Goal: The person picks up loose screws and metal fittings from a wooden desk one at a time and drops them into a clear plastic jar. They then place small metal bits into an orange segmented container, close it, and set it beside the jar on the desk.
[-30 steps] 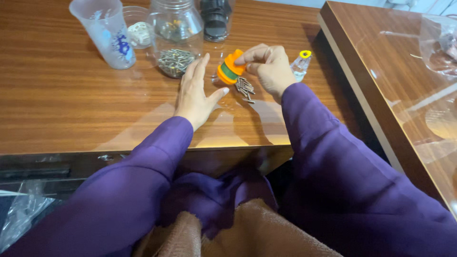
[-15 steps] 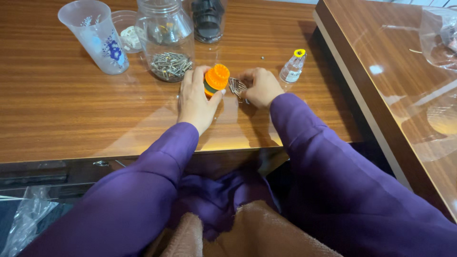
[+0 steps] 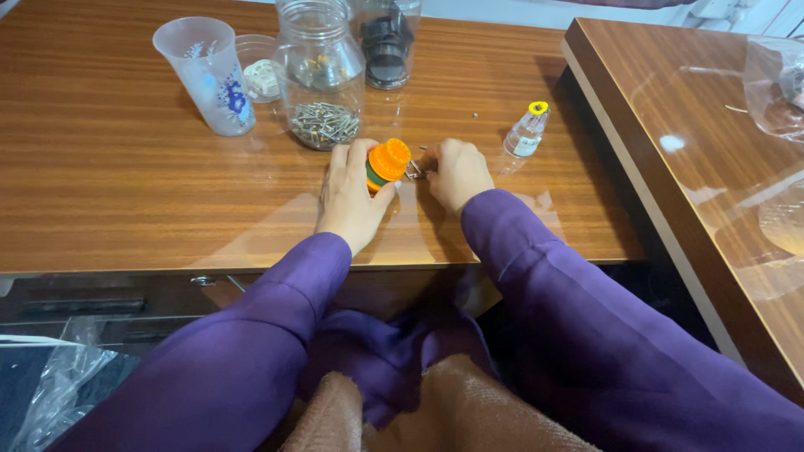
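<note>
My left hand (image 3: 352, 197) rests on the wooden table (image 3: 109, 192) and holds a small container with an orange ribbed cap (image 3: 387, 161), tilted on its side. My right hand (image 3: 458, 173) lies just right of it with fingers curled over small metal pieces (image 3: 414, 170) on the table. Both arms wear purple sleeves. Whether the metal pieces are gripped or only touched is hard to tell.
A clear jar with metal nails (image 3: 322, 79) stands behind my left hand, a frosted plastic cup (image 3: 209, 75) left of it, a dark jar (image 3: 385, 42) at the back. A small yellow-capped bottle (image 3: 528, 130) stands to the right. A second table (image 3: 670, 142) adjoins on the right.
The orange-capped container passed from my right hand to my left hand. My right hand dropped onto the small metal pieces on the table.
</note>
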